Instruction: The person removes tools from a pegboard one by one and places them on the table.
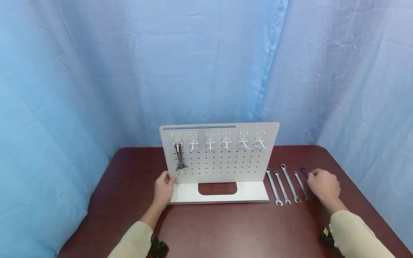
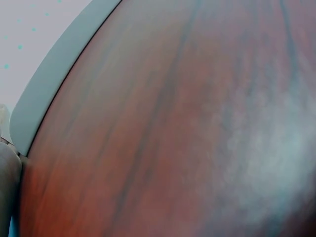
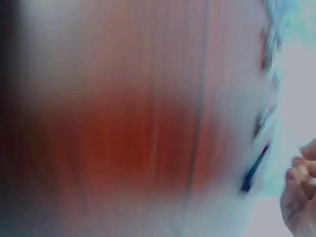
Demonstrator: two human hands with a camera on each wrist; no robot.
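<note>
In the head view my left hand [image 1: 164, 189] holds the lower left edge of a white pegboard stand [image 1: 219, 157], thumb on the front face. The left wrist view catches only a bit of that hand beside the board's corner. On the right, my right hand [image 1: 324, 184] is over the lower end of a slim purple tool [image 1: 303, 170], hiding most of it. The right wrist view shows my fingers bent, with the dark tool [image 3: 255, 170] lying apart from them. An adjustable wrench [image 1: 180, 159] hangs from the leftmost hook.
Several bare white hooks [image 1: 227, 143] line the board's upper part. Between the stand and my right hand lie silver combination wrenches [image 1: 289, 182], side by side on the dark red table [image 1: 213, 229]. Blue curtains [image 1: 193, 64] surround the table's back and sides.
</note>
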